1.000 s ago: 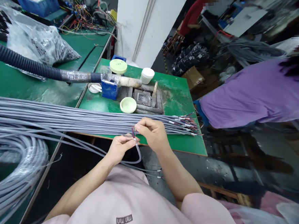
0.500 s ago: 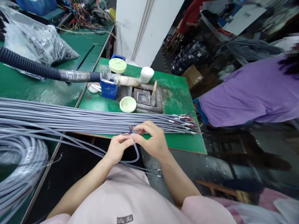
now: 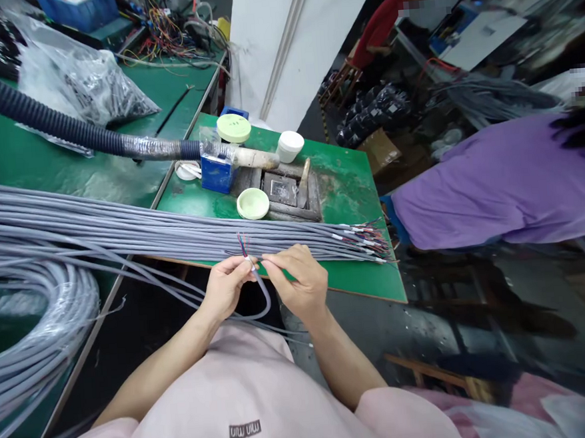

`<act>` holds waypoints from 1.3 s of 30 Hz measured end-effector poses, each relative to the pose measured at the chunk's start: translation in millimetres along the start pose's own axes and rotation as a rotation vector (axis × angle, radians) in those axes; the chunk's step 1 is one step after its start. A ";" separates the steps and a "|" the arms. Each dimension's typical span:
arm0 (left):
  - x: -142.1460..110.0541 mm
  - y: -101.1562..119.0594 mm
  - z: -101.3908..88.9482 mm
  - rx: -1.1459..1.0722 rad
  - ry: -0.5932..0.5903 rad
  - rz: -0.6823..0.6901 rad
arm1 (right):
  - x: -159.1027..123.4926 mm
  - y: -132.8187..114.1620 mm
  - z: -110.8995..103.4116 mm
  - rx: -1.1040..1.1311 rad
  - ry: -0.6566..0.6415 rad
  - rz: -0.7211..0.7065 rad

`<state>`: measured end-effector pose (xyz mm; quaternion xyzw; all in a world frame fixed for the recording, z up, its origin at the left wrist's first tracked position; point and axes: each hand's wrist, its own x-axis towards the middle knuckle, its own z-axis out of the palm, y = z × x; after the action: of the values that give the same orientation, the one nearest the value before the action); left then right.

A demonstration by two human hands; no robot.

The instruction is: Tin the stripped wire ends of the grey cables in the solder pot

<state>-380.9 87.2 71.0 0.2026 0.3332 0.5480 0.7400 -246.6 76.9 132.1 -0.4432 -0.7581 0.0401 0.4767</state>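
Observation:
My left hand (image 3: 224, 287) pinches the stripped end of a grey cable (image 3: 266, 299) between thumb and fingers. Thin coloured wires (image 3: 243, 244) fan out above the pinch, red and dark ones among them. Just to the right, the fingertips of my right hand (image 3: 301, 282) are closed on a thin dark wire beside that cable end. From my hands the cable bends down and loops back left in front of my body. Behind both hands a long bundle of grey cables (image 3: 183, 233) lies across the green table, its stripped ends (image 3: 366, 237) at the right.
A square metal pot (image 3: 281, 189) with a brush (image 3: 304, 183) stands behind the bundle. Near it are a pale green dish (image 3: 253, 204), a white tub (image 3: 290, 146) and a black hose (image 3: 101, 140). Coiled cable (image 3: 71, 308) lies left. A person in purple (image 3: 495, 185) is at the right.
My hands have drawn slightly apart, the right one moving right. The coloured wires now stand up more visibly above my left hand's pinch.

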 end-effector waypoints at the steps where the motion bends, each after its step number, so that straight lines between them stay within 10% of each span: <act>1: -0.3 1.4 0.7 -0.023 -0.007 -0.024 | -1.0 0.7 -1.7 0.006 0.001 0.003; 13: -1.8 6.5 4.8 -0.124 -0.091 -0.146 | -2.1 18.0 -8.8 0.120 -0.176 -0.071; 34: -1.4 0.5 8.3 -0.053 -0.101 -0.198 | 21.4 33.9 22.2 0.508 -0.116 0.582; 39: 3.6 11.3 9.1 -0.141 -0.077 -0.199 | 6.0 40.0 13.6 0.253 -0.131 0.254</act>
<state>-381.4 94.8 83.8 0.1368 0.2837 0.4860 0.8153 -232.5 110.3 109.5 -0.4683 -0.7143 0.2239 0.4695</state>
